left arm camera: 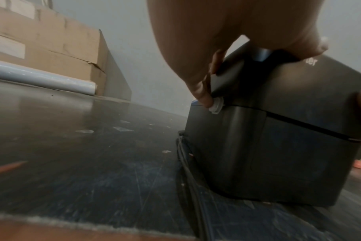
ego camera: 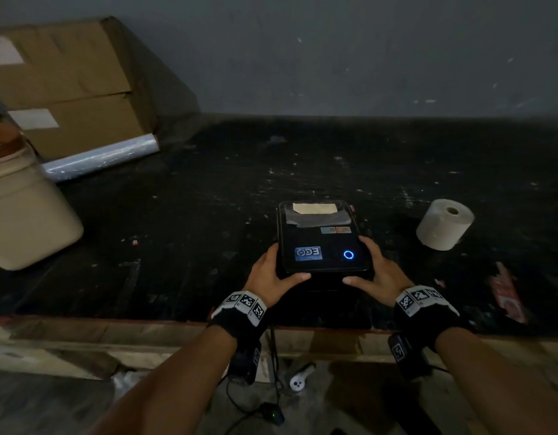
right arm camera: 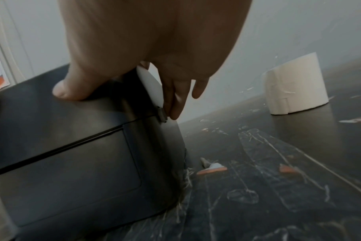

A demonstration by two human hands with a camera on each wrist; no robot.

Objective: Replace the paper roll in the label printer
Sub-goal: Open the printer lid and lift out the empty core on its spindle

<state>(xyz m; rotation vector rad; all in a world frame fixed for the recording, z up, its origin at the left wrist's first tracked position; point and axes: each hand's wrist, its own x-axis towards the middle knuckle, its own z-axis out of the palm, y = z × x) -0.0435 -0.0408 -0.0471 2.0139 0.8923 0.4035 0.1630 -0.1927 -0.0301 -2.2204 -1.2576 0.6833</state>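
Note:
The black label printer [ego camera: 318, 240] stands on the dark table near its front edge, lid down, with a blue ring light glowing on top. My left hand [ego camera: 281, 268] grips its left front corner, thumb on the lid's front edge. In the left wrist view a fingertip [left arm camera: 206, 99] presses a small grey latch [left arm camera: 216, 106] on the printer's [left arm camera: 278, 146] side. My right hand [ego camera: 375, 265] grips the right side the same way, its fingers [right arm camera: 175, 107] at the latch [right arm camera: 162, 115] there. A white paper roll [ego camera: 445, 224] [right arm camera: 295, 88] stands apart to the right.
A cardboard box [ego camera: 67, 86] and a roll of clear film [ego camera: 102, 157] lie at the back left, with a beige bin [ego camera: 23, 208] at the left. A red packet [ego camera: 507, 293] lies front right. Cables [ego camera: 273, 372] hang below the table's front edge.

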